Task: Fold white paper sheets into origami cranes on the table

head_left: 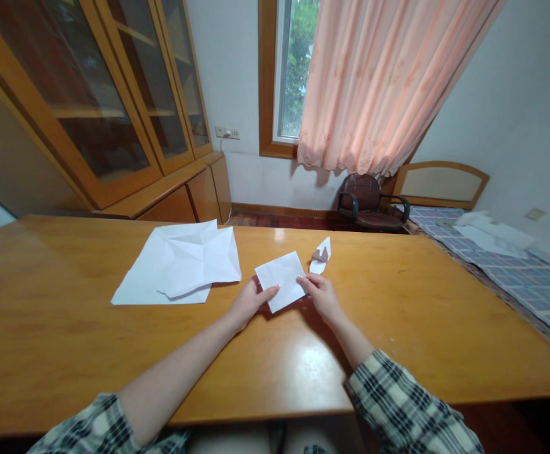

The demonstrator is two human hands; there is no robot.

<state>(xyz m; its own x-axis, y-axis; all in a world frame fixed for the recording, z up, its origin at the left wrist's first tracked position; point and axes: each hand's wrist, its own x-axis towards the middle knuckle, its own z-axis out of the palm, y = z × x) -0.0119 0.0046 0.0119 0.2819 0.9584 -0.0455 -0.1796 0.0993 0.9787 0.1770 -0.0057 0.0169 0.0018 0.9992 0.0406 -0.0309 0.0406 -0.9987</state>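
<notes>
A folded sheet of white paper (281,277), roughly square, is held a little above the table by both hands. My left hand (251,301) pinches its lower left edge, thumb on top and fingers beneath. My right hand (320,293) grips the right edge the same way. Just beyond the right hand lies a small folded paper piece (320,255), white with a grey-brown part in its middle. Off to the left, a creased, partly opened sheet (201,258) rests on top of flat white paper (135,280).
The wooden table (397,315) spreads across the view. Behind it stand a glass-door cabinet (128,94) on the left, a pink curtain (373,82) by the window and a dark swivel chair (366,198). A bed (501,252) is at the right.
</notes>
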